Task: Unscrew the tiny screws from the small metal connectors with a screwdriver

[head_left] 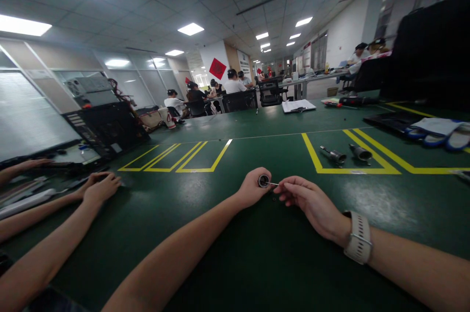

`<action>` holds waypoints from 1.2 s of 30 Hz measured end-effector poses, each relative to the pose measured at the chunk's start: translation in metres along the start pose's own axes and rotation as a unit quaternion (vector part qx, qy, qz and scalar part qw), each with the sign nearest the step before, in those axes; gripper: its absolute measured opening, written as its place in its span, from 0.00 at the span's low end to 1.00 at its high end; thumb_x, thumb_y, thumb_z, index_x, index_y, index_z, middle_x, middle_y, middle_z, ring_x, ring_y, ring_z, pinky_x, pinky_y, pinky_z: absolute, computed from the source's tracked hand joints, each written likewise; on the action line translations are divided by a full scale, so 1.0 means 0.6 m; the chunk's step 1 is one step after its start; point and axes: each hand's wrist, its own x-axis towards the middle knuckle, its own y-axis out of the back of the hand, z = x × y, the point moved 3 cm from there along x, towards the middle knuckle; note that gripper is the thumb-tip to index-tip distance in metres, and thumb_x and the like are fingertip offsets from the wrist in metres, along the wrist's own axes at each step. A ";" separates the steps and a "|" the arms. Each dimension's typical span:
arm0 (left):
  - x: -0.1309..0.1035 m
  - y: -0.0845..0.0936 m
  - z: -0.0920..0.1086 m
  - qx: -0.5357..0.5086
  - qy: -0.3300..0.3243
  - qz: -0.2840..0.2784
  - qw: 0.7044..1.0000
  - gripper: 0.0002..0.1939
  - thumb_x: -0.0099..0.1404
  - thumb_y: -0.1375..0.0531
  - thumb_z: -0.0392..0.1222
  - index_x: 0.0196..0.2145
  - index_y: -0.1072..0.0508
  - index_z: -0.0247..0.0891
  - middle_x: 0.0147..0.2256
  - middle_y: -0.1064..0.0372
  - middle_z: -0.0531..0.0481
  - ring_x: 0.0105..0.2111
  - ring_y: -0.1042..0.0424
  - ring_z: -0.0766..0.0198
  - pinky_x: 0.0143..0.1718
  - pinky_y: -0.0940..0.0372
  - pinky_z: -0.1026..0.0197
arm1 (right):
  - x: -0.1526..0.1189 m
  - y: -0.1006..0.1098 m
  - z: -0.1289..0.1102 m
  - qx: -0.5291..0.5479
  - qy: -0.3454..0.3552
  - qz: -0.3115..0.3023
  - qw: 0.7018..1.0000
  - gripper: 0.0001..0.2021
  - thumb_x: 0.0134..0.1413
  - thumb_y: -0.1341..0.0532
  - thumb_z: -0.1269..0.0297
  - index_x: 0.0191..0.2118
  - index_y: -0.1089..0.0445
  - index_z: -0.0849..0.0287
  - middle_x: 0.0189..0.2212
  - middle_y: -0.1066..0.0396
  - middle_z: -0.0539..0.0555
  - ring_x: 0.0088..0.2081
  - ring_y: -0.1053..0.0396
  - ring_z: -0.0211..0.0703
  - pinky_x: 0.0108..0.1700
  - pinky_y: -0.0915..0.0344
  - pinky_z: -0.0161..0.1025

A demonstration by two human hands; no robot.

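My left hand (254, 188) is closed around a round metal socket-like part (263, 181), its dark open end turned toward me. In my right hand (306, 199), a thin metal rod (272, 183) is pinched between thumb and fingers. The rod's far tip reaches the rim of the open end; whether it goes inside I cannot tell. On the table just below lies a tiny dark piece (274, 199), too small to name. Further right, inside yellow tape lines, rest two similar metal cylinders with stems, one (333, 155) beside the other (360, 153).
Another person's hands (98, 187) rest on the green table (176, 233) at left. A black computer case (106, 128) stands behind them. Toward the back are a clipboard with paper (298, 106) and a red-handled tool (336, 104). Gloves (438, 132) lie at right.
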 end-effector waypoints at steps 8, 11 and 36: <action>0.001 0.001 0.000 -0.079 0.011 -0.010 0.997 0.13 0.51 0.37 0.44 0.25 0.37 0.34 0.23 0.42 0.56 0.23 0.42 0.71 0.26 0.45 0.67 | 0.001 0.008 0.002 0.021 -0.009 -0.013 1.000 0.07 0.50 0.41 0.63 0.32 0.29 0.59 0.33 0.27 0.54 0.35 0.34 0.42 0.38 0.41 0.42; 0.001 0.000 -0.002 -0.085 0.022 -0.005 0.996 0.14 0.51 0.37 0.45 0.25 0.37 0.34 0.23 0.42 0.56 0.23 0.42 0.71 0.25 0.45 0.68 | 0.001 0.008 0.001 0.038 -0.004 -0.001 0.999 0.06 0.49 0.41 0.62 0.31 0.30 0.59 0.31 0.27 0.53 0.34 0.34 0.42 0.38 0.41 0.41; 0.001 0.004 -0.001 0.066 0.001 0.004 0.998 0.07 0.55 0.40 0.40 0.26 0.36 0.35 0.26 0.40 0.54 0.28 0.40 0.68 0.30 0.44 0.65 | -0.005 0.003 -0.006 0.023 -0.003 0.039 0.999 0.09 0.44 0.37 0.58 0.30 0.30 0.57 0.32 0.28 0.53 0.34 0.34 0.43 0.37 0.41 0.42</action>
